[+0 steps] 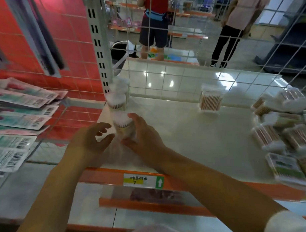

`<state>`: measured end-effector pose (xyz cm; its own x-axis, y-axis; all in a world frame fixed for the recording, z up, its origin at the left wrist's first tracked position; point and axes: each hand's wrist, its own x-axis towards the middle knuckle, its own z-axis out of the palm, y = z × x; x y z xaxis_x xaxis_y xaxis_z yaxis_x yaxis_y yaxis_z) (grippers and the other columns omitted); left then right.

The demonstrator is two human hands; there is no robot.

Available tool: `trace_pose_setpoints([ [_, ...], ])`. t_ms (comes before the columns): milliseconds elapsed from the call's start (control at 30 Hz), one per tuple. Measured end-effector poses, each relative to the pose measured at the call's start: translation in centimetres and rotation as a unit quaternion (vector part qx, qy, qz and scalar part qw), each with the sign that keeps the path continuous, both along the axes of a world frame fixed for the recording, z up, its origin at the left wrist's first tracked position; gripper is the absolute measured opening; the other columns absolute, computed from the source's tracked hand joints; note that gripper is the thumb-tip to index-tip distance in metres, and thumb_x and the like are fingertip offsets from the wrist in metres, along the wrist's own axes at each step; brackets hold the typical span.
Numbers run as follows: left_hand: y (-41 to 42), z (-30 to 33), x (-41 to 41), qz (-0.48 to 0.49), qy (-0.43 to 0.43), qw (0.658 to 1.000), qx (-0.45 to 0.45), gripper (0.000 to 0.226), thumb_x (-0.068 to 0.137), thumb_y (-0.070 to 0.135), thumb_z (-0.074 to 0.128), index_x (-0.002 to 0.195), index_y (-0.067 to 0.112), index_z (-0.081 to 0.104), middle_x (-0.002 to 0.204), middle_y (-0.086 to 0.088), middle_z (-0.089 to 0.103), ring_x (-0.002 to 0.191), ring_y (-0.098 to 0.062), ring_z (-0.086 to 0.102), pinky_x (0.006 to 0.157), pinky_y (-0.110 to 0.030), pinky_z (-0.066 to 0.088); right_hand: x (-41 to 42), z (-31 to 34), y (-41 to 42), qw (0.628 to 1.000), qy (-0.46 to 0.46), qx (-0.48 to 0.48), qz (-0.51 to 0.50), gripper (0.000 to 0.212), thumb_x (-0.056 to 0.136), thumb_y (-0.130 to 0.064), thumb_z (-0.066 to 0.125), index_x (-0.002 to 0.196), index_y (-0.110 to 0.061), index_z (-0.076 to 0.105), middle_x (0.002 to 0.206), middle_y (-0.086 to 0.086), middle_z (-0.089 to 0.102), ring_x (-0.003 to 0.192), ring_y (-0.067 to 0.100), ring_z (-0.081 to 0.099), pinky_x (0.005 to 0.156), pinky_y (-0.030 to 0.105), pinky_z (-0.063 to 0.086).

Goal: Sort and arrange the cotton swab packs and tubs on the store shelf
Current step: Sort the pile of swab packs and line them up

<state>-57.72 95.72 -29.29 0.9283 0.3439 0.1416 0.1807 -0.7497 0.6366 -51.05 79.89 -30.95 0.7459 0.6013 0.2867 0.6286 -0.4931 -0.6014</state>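
Note:
A round clear tub of cotton swabs (124, 125) stands near the shelf's left front. My right hand (143, 133) curls around its right side and holds it. My left hand (94, 139) hovers just left of the tub with fingers spread, apart from it. Two more round tubs (117, 99) stand in a line behind it by the upright post. A square swab pack (210, 100) stands alone mid-shelf. Several flat swab packs (283, 130) lie in a loose pile at the right.
The white shelf (191, 134) has an orange front edge with a price label (143, 180). A wire grid (167, 78) backs it. Barcoded packets (18, 121) hang on the red panel at left. Two people stand in the aisle behind the grid.

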Motion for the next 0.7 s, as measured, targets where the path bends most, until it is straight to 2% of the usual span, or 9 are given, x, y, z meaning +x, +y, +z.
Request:
trace_pose_setpoints([
  [133,0.9,-0.2,0.0,0.028,0.000,0.999,0.028,0.035,0.085,0.023,0.065,0.118,0.013,0.062,0.109,-0.005,0.064,0.091,-0.014,0.053,0.080,-0.031,0.042,0.7,-0.5,2.5,0.999,-0.031,-0.001,-0.007,0.072,0.081,-0.022,0.070,0.139,-0.011,0.029,0.136,0.014,0.042,0.111,0.033,0.053,0.089,0.042,0.047],
  [300,1.2,-0.2,0.1,0.035,-0.010,0.999,0.030,0.034,0.084,0.022,0.066,0.117,0.012,0.063,0.110,-0.007,0.065,0.092,-0.019,0.057,0.080,-0.033,0.043,1.5,-1.0,3.9,0.998,-0.049,-0.020,-0.025,0.070,0.080,-0.021,0.070,0.137,-0.007,0.032,0.134,0.019,0.039,0.105,0.039,0.055,0.081,0.045,0.050],
  [433,1.1,-0.1,0.4,0.029,-0.014,0.999,0.028,0.034,0.084,0.020,0.066,0.117,0.011,0.064,0.111,-0.007,0.065,0.096,-0.022,0.059,0.080,-0.032,0.042,2.1,-1.2,4.2,0.998,-0.050,-0.033,-0.037,0.071,0.081,-0.024,0.069,0.139,-0.009,0.031,0.132,0.019,0.040,0.105,0.039,0.054,0.082,0.048,0.051],
  [700,0.2,-0.2,1.2,0.020,-0.024,0.999,0.009,0.031,0.088,0.020,0.061,0.118,0.012,0.062,0.112,-0.004,0.065,0.089,-0.013,0.054,0.076,-0.028,0.040,1.7,-1.1,5.2,0.997,-0.027,0.000,-0.075,0.068,0.084,-0.025,0.066,0.139,-0.010,0.030,0.130,0.018,0.042,0.102,0.038,0.058,0.082,0.046,0.052],
])
